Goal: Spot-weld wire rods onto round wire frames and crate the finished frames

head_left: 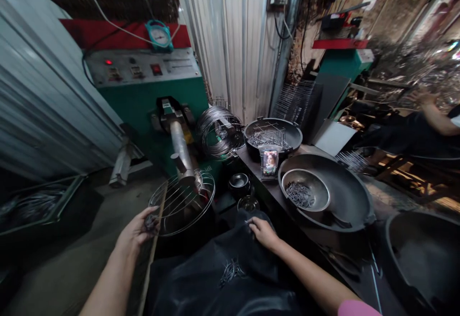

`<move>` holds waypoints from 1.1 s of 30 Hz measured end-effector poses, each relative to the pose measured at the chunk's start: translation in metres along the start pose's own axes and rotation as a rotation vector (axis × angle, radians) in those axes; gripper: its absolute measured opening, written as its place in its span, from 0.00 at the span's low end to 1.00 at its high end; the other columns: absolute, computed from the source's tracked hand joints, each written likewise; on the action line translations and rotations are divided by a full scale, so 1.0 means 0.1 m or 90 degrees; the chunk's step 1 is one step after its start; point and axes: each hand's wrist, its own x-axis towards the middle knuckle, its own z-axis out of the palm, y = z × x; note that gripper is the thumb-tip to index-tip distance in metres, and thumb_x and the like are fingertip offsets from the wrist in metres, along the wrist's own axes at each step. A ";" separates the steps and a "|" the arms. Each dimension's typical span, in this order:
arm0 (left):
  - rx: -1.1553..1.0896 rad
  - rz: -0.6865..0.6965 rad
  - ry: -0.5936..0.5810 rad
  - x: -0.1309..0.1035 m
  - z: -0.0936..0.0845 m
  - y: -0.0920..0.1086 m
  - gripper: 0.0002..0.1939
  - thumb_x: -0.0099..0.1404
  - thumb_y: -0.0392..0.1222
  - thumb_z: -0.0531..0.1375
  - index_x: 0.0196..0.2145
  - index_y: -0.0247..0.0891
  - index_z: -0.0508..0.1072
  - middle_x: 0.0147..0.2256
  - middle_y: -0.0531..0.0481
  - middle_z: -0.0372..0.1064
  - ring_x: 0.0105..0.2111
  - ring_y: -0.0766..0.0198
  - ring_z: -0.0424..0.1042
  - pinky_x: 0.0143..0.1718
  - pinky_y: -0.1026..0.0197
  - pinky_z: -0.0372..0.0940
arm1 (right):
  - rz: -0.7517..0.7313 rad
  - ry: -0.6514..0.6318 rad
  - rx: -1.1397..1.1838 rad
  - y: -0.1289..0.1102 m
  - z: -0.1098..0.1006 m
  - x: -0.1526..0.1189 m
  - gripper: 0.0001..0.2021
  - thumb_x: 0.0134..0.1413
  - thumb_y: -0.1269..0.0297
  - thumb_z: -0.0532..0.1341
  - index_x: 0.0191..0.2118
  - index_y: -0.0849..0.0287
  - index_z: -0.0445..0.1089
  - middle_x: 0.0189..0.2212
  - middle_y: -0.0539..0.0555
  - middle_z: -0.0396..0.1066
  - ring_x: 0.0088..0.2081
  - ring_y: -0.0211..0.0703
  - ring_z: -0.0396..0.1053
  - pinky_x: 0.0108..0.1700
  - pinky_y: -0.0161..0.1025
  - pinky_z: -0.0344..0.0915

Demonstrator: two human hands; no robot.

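My left hand [138, 230] is closed at the near left edge of a round wire rack [189, 222], with the fingertips partly hidden. The rack is tilted under the welding machine's metal arm [181, 151]. My right hand [264, 233] hovers over my lap with its fingers pinched together; what is between them, if anything, is too small to make out. A dark apron [201, 263] covers my lap, and a small heap of bent wire pieces [231, 272] lies on it.
A coil of wire [219, 134] stands beside the green machine [129, 100]. Along the right bench are a pan of wire parts [273, 136], a phone [269, 163] and a large pan [345, 191] holding a metal bowl [321, 201]. Another person's arm [436, 112] shows at far right.
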 end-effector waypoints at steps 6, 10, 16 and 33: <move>-0.139 0.043 0.017 -0.20 0.11 -0.11 0.15 0.37 0.37 0.62 0.21 0.37 0.58 0.14 0.62 0.49 0.11 0.76 0.48 0.10 0.73 0.41 | -0.104 -0.013 0.284 -0.85 0.35 0.40 0.10 0.53 0.61 0.54 0.37 0.59 0.67 0.31 0.52 0.71 0.29 0.37 0.69 0.31 0.33 0.64; -0.161 0.109 0.044 -0.24 0.14 -0.21 0.18 0.33 0.40 0.63 0.22 0.38 0.58 0.15 0.63 0.48 0.12 0.77 0.47 0.11 0.72 0.40 | -0.168 -0.070 0.199 -1.17 0.72 0.61 0.08 0.51 0.64 0.55 0.34 0.58 0.70 0.25 0.50 0.71 0.26 0.37 0.69 0.30 0.33 0.64; -0.202 0.191 0.066 -0.27 0.16 -0.26 0.20 0.35 0.41 0.65 0.26 0.38 0.60 0.17 0.63 0.51 0.13 0.77 0.46 0.12 0.72 0.40 | -0.181 -0.051 0.017 -1.14 0.82 0.67 0.09 0.52 0.68 0.54 0.34 0.58 0.72 0.22 0.49 0.70 0.24 0.38 0.68 0.29 0.33 0.63; -0.197 0.204 0.072 -0.23 0.27 -0.24 0.21 0.36 0.41 0.65 0.29 0.38 0.62 0.20 0.61 0.54 0.15 0.77 0.47 0.13 0.72 0.40 | -0.099 -0.063 0.167 -1.10 0.81 0.77 0.07 0.51 0.66 0.54 0.33 0.59 0.67 0.24 0.49 0.70 0.21 0.35 0.68 0.26 0.32 0.63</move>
